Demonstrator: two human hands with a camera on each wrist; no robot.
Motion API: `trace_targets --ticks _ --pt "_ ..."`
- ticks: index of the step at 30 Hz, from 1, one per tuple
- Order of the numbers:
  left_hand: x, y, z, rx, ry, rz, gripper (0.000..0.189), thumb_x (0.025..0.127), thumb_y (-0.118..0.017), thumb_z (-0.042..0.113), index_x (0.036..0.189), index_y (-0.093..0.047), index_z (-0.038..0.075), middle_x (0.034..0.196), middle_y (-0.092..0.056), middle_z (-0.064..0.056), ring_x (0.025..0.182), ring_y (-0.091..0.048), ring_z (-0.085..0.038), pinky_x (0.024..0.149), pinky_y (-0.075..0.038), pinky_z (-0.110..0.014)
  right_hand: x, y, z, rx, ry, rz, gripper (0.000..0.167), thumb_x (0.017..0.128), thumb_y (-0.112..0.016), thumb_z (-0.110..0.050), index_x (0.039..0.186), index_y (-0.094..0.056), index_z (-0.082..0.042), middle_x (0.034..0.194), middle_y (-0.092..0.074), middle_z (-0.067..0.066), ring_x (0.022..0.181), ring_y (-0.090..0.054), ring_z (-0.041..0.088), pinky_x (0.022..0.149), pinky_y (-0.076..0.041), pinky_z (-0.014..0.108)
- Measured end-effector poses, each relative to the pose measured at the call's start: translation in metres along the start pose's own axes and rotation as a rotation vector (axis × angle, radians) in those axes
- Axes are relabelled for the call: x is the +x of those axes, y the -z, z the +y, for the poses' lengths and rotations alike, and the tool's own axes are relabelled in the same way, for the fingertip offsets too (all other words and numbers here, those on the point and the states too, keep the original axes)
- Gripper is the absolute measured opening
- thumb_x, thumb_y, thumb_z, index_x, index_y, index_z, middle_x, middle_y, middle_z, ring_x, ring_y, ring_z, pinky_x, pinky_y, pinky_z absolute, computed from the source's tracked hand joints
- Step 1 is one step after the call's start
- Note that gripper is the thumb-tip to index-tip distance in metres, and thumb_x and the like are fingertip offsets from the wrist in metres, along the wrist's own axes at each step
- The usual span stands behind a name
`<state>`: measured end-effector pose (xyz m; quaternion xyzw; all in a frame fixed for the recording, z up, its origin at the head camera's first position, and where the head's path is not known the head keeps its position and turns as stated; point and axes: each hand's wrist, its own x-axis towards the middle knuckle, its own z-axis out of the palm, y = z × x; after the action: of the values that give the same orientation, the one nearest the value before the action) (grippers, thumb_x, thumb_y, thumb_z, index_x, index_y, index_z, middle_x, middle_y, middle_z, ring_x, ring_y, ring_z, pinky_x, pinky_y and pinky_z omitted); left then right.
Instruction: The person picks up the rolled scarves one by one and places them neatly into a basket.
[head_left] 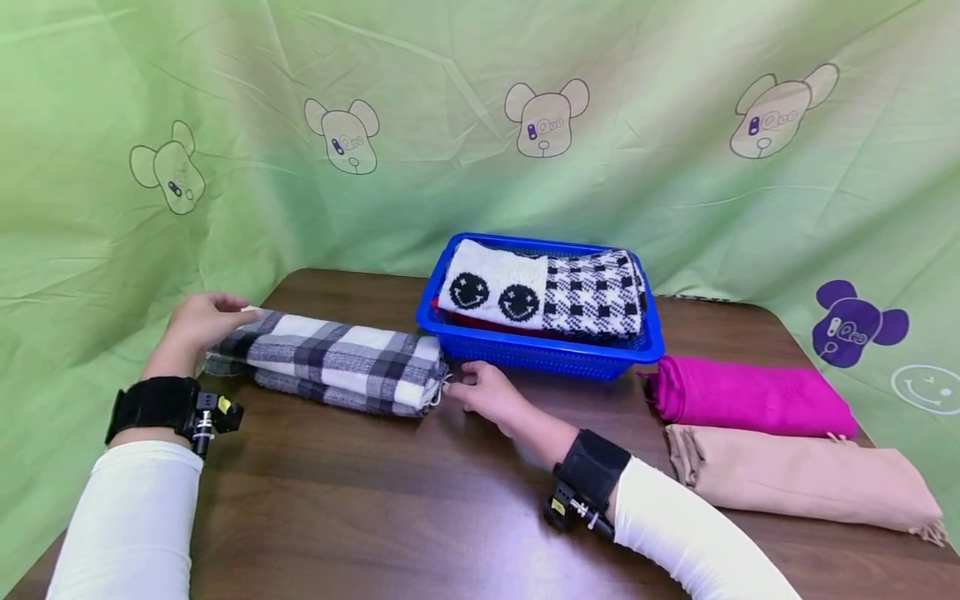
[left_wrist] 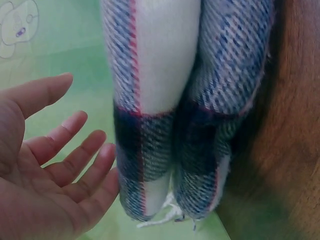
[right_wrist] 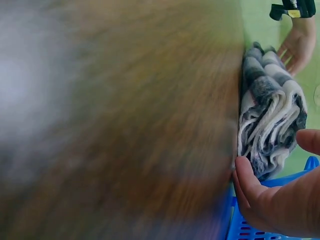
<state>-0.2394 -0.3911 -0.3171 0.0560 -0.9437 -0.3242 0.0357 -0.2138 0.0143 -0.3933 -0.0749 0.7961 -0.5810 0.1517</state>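
From the head, a blue basket stands on the brown worktop. Left of the basket lies a checked cloth, folded long and fat. The left hand is at the end far from the basket. The right hand is at the end close to the basket. One hand at each end may help keep the folds neat. A smiley cloth lies flat inside the basket, so the sides can stop it sliding out. A pink cloth and a tan cloth lie to the right of the basket, maybe to be out of the way.

From the left wrist, the fingers are spread and a bit bent beside the checked cloth, with hold of nothing.

From the right wrist, the thumb and fingers are wide apart at the end by the basket, probably because the folds are thick. They pinch nothing; I cannot tell if they touch it.
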Motion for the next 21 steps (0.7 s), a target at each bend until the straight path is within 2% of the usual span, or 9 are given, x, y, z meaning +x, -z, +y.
trace_targets --ticks 5,11,18,21 --pt "0.006 0.001 -0.005 0.099 0.001 0.002 0.059 0.095 -0.059 0.037 0.123 -0.051 -0.014 0.124 -0.05 -0.039 0.112 -0.046 -0.053 0.095 -0.039 -0.06 0.006 -0.001 -0.002 0.133 -0.063 0.005 0.064 0.09 -0.066 -0.013 0.137 -0.037 0.017 0.127 -0.055 0.028 0.1 -0.062 0.034 0.083 -0.056 0.038" --pt "0.012 0.004 -0.011 0.213 0.012 0.003 0.055 0.093 -0.06 0.033 0.118 -0.054 -0.016 0.12 -0.049 -0.04 0.106 -0.048 -0.055 0.091 -0.042 -0.059 0.011 -0.004 -0.005 0.276 -0.111 0.014 0.063 0.092 -0.064 -0.016 0.137 -0.036 0.017 0.116 -0.054 0.018 0.091 -0.055 0.024 0.085 -0.056 0.039" --pt "0.012 0.005 -0.023 0.246 0.042 -0.005 0.056 0.09 -0.063 0.031 0.114 -0.055 -0.019 0.118 -0.05 -0.041 0.102 -0.051 -0.055 0.089 -0.044 -0.057 0.015 -0.01 -0.008 0.353 -0.148 -0.017 0.053 0.093 -0.063 -0.018 0.132 -0.045 0.013 0.111 -0.052 0.012 0.086 -0.05 0.022 0.085 -0.055 0.041" --pt "0.012 0.004 -0.029 0.212 0.056 -0.04 0.059 0.091 -0.061 0.032 0.118 -0.052 -0.02 0.119 -0.048 -0.043 0.102 -0.05 -0.055 0.088 -0.045 -0.057 0.018 -0.013 -0.009 0.364 -0.157 -0.022 0.05 0.092 -0.063 -0.016 0.13 -0.046 0.013 0.106 -0.05 0.01 0.086 -0.05 0.023 0.084 -0.056 0.042"
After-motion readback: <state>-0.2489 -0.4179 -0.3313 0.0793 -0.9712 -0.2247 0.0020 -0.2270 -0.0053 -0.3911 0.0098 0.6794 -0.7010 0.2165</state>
